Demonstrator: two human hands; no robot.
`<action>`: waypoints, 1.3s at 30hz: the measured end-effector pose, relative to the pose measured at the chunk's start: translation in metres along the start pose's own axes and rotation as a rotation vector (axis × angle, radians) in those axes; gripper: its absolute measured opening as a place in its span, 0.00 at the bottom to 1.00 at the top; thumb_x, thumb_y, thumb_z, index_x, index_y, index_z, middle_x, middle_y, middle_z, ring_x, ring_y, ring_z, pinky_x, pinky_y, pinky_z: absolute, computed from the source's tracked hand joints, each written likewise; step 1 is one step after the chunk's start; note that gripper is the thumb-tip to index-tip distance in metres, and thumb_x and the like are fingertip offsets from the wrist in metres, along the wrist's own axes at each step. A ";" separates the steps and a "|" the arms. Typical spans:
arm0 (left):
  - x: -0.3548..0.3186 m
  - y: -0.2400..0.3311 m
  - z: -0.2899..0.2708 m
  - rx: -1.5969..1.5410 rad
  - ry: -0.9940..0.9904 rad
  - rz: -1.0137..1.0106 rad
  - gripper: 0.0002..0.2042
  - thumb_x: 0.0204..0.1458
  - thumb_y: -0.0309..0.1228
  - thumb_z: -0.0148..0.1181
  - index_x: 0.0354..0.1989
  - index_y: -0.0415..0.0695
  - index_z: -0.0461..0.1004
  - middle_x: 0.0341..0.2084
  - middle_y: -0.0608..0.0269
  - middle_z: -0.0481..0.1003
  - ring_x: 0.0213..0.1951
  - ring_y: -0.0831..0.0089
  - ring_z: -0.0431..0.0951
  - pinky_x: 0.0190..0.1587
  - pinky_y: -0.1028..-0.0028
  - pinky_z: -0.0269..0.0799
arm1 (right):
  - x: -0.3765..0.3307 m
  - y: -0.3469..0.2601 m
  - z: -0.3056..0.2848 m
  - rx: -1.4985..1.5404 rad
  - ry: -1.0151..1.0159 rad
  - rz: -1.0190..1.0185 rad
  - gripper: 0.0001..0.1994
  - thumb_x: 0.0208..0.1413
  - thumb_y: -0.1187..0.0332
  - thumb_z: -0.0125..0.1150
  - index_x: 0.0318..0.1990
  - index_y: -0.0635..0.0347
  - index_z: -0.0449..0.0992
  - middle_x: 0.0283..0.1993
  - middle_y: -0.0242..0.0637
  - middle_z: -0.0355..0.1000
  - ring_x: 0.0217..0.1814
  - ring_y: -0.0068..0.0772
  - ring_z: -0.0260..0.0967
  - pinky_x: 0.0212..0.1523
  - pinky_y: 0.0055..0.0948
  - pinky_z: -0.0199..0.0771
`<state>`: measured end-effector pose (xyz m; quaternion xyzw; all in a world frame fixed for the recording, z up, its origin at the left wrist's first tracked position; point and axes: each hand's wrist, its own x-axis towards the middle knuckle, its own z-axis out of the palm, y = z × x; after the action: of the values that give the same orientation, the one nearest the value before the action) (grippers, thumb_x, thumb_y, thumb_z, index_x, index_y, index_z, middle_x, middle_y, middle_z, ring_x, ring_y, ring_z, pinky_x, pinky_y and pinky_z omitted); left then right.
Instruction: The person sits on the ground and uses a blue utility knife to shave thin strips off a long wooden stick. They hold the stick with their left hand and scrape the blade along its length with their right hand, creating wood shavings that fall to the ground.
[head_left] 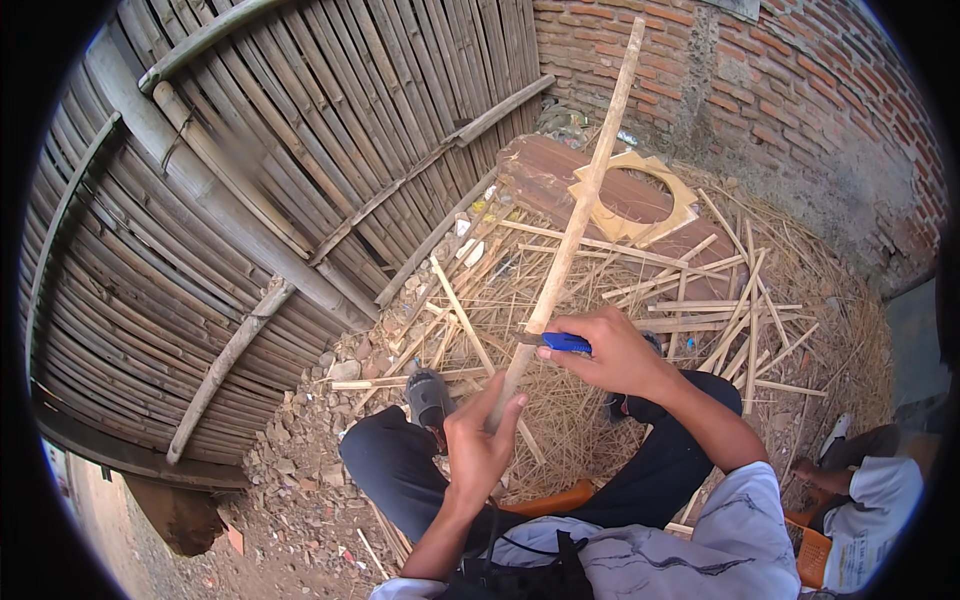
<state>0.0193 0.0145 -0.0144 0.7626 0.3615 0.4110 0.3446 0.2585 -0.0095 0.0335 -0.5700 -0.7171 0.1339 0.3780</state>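
A long, pale bamboo strip [575, 228] slants up and away from me, its far end near the brick wall in the picture. Around its lower end, my left hand [474, 448] is closed. My right hand [618, 352] grips a blue-handled utility knife [567, 343], whose blade lies across the strip just above the left hand. Between my bent knees and beyond them, thin shavings [560, 425] cover the ground. The left hand's fingertips are partly hidden behind the strip.
Several cut strips [740, 320] lie scattered ahead and to the right. A pale frame with a round hole [690, 200] rests on a brown board [530, 180]. A bamboo fence [330, 130] stands left, a brick wall [760, 90] beyond. Another person [875, 500] sits at right.
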 end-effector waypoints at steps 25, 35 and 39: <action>-0.002 -0.017 -0.023 -0.288 -0.336 -0.359 0.16 0.72 0.32 0.60 0.63 0.39 0.81 0.22 0.79 0.67 0.24 0.89 0.61 0.26 0.79 0.54 | 0.001 0.033 -0.057 0.703 -0.411 0.294 0.12 0.67 0.62 0.71 0.46 0.64 0.86 0.35 0.33 0.83 0.34 0.23 0.78 0.40 0.29 0.77; 0.001 -0.016 -0.027 -0.491 -0.374 -0.482 0.19 0.78 0.37 0.50 0.62 0.37 0.79 0.19 0.80 0.60 0.19 0.89 0.56 0.22 0.81 0.49 | 0.001 0.044 -0.059 0.340 -0.149 0.254 0.16 0.64 0.53 0.75 0.42 0.59 0.89 0.32 0.26 0.83 0.29 0.18 0.66 0.33 0.28 0.67; 0.001 -0.017 -0.028 -0.591 -0.441 -0.481 0.23 0.80 0.42 0.43 0.60 0.37 0.79 0.17 0.75 0.62 0.15 0.88 0.56 0.17 0.81 0.52 | 0.004 0.028 -0.054 0.027 -0.006 0.307 0.17 0.64 0.53 0.75 0.42 0.60 0.88 0.30 0.29 0.82 0.28 0.18 0.65 0.31 0.30 0.66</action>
<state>-0.0094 0.0303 -0.0163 0.5949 0.3133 0.2322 0.7028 0.3159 -0.0103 0.0541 -0.6673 -0.6210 0.2015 0.3584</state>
